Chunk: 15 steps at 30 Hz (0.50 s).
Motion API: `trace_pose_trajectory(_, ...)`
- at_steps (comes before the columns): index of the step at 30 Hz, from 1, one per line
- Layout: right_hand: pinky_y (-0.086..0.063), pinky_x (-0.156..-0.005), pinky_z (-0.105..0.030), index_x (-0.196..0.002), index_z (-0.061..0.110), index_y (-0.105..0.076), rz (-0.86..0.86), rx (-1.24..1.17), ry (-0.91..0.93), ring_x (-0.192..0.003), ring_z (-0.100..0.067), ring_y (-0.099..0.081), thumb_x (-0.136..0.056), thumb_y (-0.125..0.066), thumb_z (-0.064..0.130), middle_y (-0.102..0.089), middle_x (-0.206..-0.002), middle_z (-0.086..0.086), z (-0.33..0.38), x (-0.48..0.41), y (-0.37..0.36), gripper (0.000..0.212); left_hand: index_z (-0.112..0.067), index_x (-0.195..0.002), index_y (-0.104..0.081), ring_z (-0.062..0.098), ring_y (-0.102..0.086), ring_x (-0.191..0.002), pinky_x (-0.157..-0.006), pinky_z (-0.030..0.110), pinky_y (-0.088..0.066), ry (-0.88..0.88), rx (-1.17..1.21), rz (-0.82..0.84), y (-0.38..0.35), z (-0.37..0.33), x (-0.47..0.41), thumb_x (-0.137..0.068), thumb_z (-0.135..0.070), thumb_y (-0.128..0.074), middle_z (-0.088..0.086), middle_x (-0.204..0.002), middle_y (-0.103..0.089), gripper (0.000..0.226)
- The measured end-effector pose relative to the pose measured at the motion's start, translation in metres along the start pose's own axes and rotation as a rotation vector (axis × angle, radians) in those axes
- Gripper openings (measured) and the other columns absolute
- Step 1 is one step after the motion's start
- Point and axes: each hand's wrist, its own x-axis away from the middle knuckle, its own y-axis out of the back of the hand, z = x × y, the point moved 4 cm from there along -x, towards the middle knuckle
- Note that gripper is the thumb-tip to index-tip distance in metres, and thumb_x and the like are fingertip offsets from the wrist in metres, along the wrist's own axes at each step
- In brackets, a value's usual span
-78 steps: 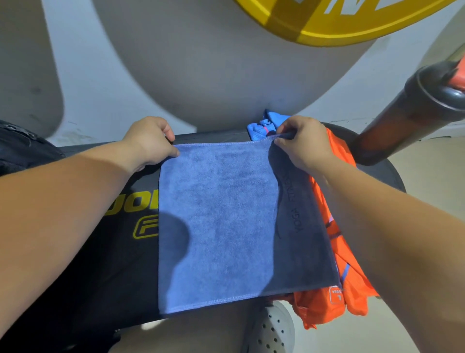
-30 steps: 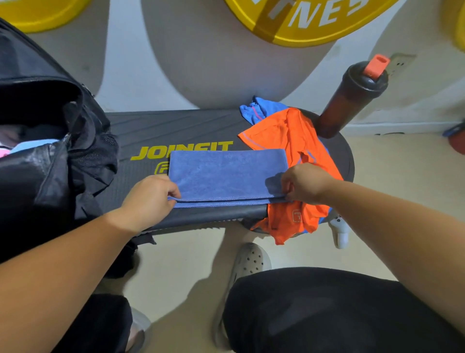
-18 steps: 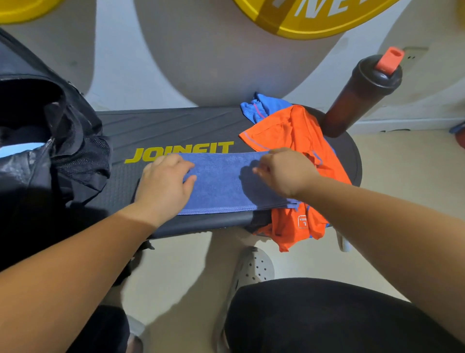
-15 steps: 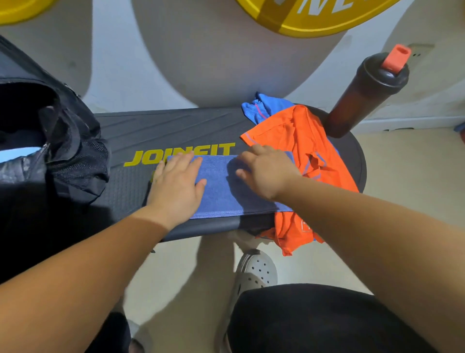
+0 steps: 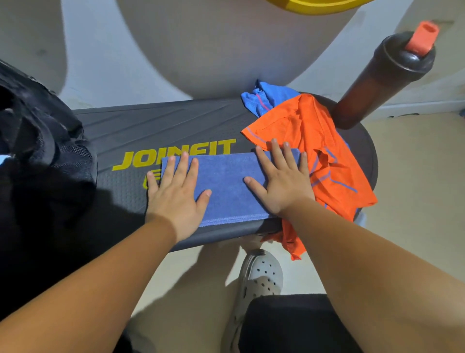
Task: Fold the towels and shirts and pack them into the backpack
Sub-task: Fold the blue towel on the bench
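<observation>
A blue towel point(image 5: 226, 184), folded into a long band, lies on the black step platform point(image 5: 161, 128) marked JOINFIT. My left hand point(image 5: 176, 196) lies flat on the towel's left end with straight, spread fingers. Flat on the towel's right end is my right hand point(image 5: 281, 181), its fingers also spread. An orange shirt point(image 5: 319, 156) lies crumpled on the platform's right end, partly hanging over the front edge. A blue shirt point(image 5: 266, 98) shows behind it. The black backpack point(image 5: 37, 156) stands at the left with its mouth out of view.
A dark shaker bottle point(image 5: 382, 80) with an orange cap stands at the platform's far right, against the wall. A yellow weight plate point(image 5: 317, 3) leans on the wall above. Below the platform are my grey clog point(image 5: 261, 274), the beige floor and my black shorts point(image 5: 289, 325).
The towel was spread out, then folded in half toward me. Both hands let go of its ends, moved onto its top and flattened out with fingers spread.
</observation>
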Motion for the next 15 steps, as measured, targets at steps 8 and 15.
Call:
trace_pose_trajectory(8, 0.006, -0.119, -0.060, -0.159, 0.029, -0.003, -0.021, 0.047, 0.029, -0.153, -0.028, 0.010, -0.090, -0.009, 0.077, 0.006, -0.167, -0.006, 0.029, -0.005, 0.019, 0.084, -0.023, -0.160, -0.006, 0.020, 0.009, -0.153, -0.121, 0.058, -0.002, -0.035, 0.104, -0.043, 0.009, 0.002, 0.003, -0.100, -0.057, -0.031, -0.003, -0.167, 0.008, 0.074)
trace_pose_trajectory(15, 0.004, -0.120, -0.059, -0.159, 0.028, 0.001, 0.041, -0.057, 0.029, -0.153, -0.025, 0.014, -0.091, -0.009, 0.075, 0.009, -0.167, 0.001, 0.064, 0.014, -0.003, 0.083, -0.039, -0.157, -0.001, 0.032, 0.013, -0.152, -0.121, 0.055, 0.005, 0.133, 0.139, -0.004, 0.012, 0.024, 0.014, -0.098, -0.062, -0.027, 0.015, -0.165, 0.010, 0.069)
